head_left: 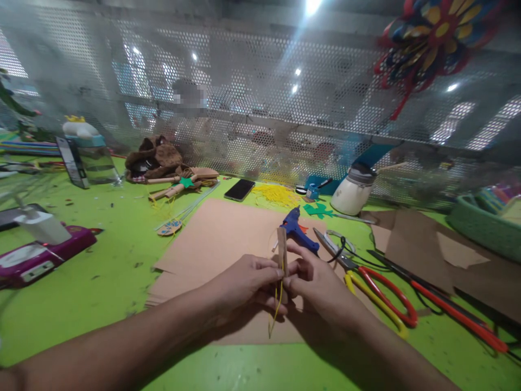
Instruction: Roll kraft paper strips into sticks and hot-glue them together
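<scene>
Between my two hands, a narrow brown cardboard strip (282,244) stands upright over brown paper sheets (228,228). A thin yellow strand (278,309) runs along the strip and dangles below the fingers. My left hand (252,282) pinches the strip and strand from the left. On the other side, my right hand (311,277) has its fingertips closed on the same strip. Just beyond the hands lies a blue glue gun (296,225). Large scissors (366,282) with red and yellow handles rest beside my right hand.
At left sits a purple power strip (52,252) with a white charger. Far back are a phone (240,190), yellow shreds (277,194) and a white jar (353,190). Cardboard pieces (419,244) and a green basket (484,225) occupy the right. Perforated metal screen (252,103) rises behind.
</scene>
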A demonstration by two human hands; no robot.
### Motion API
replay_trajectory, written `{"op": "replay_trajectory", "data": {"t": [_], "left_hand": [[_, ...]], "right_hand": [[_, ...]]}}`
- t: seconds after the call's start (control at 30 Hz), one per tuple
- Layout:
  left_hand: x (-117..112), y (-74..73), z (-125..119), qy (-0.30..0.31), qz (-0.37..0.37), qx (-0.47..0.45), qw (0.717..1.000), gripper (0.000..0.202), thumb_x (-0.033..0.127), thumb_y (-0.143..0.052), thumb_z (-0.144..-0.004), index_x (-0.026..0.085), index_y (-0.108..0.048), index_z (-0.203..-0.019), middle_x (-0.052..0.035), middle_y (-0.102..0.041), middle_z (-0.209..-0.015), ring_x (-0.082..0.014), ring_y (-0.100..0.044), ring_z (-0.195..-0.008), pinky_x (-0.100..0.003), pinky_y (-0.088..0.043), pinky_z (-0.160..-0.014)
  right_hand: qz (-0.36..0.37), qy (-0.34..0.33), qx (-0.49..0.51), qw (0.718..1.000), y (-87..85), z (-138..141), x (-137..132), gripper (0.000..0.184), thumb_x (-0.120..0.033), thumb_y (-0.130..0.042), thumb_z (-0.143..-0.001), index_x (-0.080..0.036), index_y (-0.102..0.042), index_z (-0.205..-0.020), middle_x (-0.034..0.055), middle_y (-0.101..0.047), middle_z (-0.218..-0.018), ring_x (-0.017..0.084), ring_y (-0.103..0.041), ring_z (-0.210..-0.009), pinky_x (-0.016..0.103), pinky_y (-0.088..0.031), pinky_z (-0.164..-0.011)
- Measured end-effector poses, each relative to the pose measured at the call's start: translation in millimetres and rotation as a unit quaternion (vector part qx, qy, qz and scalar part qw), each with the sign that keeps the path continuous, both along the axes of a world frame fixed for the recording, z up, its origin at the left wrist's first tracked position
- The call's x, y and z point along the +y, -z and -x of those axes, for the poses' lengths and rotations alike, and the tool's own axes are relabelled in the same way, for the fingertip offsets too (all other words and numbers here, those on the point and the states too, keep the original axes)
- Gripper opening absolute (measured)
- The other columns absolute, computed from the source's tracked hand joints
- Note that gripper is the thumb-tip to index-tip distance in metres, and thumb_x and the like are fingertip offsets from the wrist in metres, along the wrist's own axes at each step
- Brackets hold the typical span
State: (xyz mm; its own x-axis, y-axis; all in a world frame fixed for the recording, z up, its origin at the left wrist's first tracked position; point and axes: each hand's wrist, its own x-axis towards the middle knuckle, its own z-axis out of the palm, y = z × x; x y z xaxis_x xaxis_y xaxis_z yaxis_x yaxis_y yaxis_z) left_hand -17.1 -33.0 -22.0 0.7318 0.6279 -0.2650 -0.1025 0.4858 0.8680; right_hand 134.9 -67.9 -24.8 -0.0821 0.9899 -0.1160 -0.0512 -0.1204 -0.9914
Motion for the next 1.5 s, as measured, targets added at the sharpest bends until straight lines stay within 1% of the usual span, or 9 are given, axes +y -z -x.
{"op": "replay_trajectory", "data": {"t": [0.27, 0.37, 0.47, 0.87, 1.0, 1.1, 1.23, 1.37, 1.5], "left_hand": [[0.7, 2.1, -0.8, -0.003, -0.013, -0.005, 1.000, 0.025, 0.033, -0.059, -0.078, 0.008, -0.061, -0.077, -0.0113, -0.062, -0.073, -0.0165, -0.061, -0.060, -0.032, -0.050, -0.061], [2.5, 4.5, -0.8, -0.008, -0.024, -0.006, 1.000, 0.029, 0.034, -0.050, -0.083, 0.008, -0.062, -0.089, -0.0142, -0.064, -0.081, -0.0167, -0.061, -0.061, -0.033, -0.052, -0.060], [3.2, 6.7, -0.6, -0.019, -0.024, -0.004, 1.000, 0.029, 0.033, -0.046, -0.086, 0.009, -0.058, -0.097, -0.0124, -0.064, -0.077, -0.0158, -0.061, -0.056, -0.033, -0.053, -0.057], [5.0, 12.6, 0.6, -0.011, -0.080, 0.033, 0.996, 0.025, 0.039, -0.044, -0.088, 0.015, -0.049, -0.091, -0.0058, -0.060, -0.071, -0.0147, -0.060, -0.053, -0.029, -0.051, -0.050], [3.9, 9.9, 0.3, -0.031, -0.075, 0.027, 0.996, 0.024, 0.040, -0.045, -0.087, 0.017, -0.047, -0.092, -0.0045, -0.059, -0.071, -0.0135, -0.058, -0.051, -0.027, -0.049, -0.048], [2.1, 5.9, 0.5, -0.041, -0.073, 0.015, 0.996, 0.023, 0.040, -0.048, -0.086, 0.018, -0.045, -0.089, -0.0035, -0.059, -0.071, -0.0127, -0.057, -0.051, -0.027, -0.048, -0.049], [-3.5, 0.5, 0.9, -0.066, -0.067, -0.033, 0.995, 0.022, 0.040, -0.051, -0.085, 0.019, -0.045, -0.087, 0.0005, -0.054, -0.067, -0.0103, -0.051, -0.049, -0.026, -0.043, -0.051], [-7.7, -4.6, 2.6, -0.072, -0.053, -0.067, 0.994, 0.020, 0.037, -0.054, -0.084, 0.018, -0.048, -0.085, -0.0002, -0.053, -0.072, -0.0094, -0.049, -0.059, -0.024, -0.038, -0.057], [-7.7, -10.3, 5.8, -0.065, -0.034, -0.047, 0.996, 0.019, 0.035, -0.058, -0.082, 0.017, -0.052, -0.083, 0.0008, -0.051, -0.073, -0.0085, -0.045, -0.066, -0.022, -0.034, -0.063]], "right_hand": [[0.009, 0.002, 0.026, 1.000, 0.5, 1.3, 0.2, 0.053, -0.012, -0.066, -0.064, -0.018, -0.054, -0.115, -0.0007, -0.059, -0.069, 0.013, -0.056, -0.057, 0.025, -0.045, -0.051], [0.007, -0.005, 0.039, 0.999, 3.8, 1.1, 0.0, 0.051, -0.012, -0.066, -0.063, -0.018, -0.056, -0.113, 0.0004, -0.060, -0.070, 0.013, -0.056, -0.059, 0.025, -0.046, -0.053], [0.010, -0.011, 0.051, 0.999, 4.3, 1.2, 0.2, 0.048, -0.012, -0.067, -0.063, -0.017, -0.058, -0.109, 0.0011, -0.061, -0.070, 0.014, -0.057, -0.060, 0.026, -0.047, -0.053], [-0.024, -0.033, -0.011, 0.999, 2.1, 3.7, -3.0, 0.042, -0.013, -0.064, -0.069, -0.017, -0.060, -0.110, 0.0029, -0.063, -0.075, 0.016, -0.060, -0.068, 0.029, -0.047, -0.062], [-0.049, -0.028, -0.045, 0.997, 0.3, 4.7, -3.9, 0.031, -0.017, -0.062, -0.073, -0.016, -0.063, -0.104, 0.0052, -0.065, -0.082, 0.018, -0.060, -0.076, 0.032, -0.048, -0.068], [-0.052, -0.007, -0.079, 0.996, -4.1, 5.7, -4.5, 0.020, -0.019, -0.065, -0.071, -0.014, -0.065, -0.091, 0.0049, -0.064, -0.078, 0.020, -0.061, -0.078, 0.034, -0.048, -0.072], [-0.035, 0.010, -0.085, 0.996, -9.8, 6.9, -6.5, 0.014, -0.025, -0.066, -0.070, -0.013, -0.064, -0.077, 0.0057, -0.064, -0.076, 0.019, -0.062, -0.070, 0.034, -0.050, -0.068], [-0.060, -0.009, -0.086, 0.994, -12.2, 6.2, -8.6, 0.014, -0.028, -0.065, -0.072, -0.015, -0.063, -0.074, 0.0058, -0.064, -0.082, 0.018, -0.063, -0.071, 0.033, -0.051, -0.069], [-0.078, -0.031, -0.134, 0.987, -12.3, 4.0, -9.4, 0.010, -0.025, -0.060, -0.077, -0.015, -0.061, -0.075, 0.0043, -0.063, -0.077, 0.018, -0.062, -0.072, 0.030, -0.049, -0.067]]}}
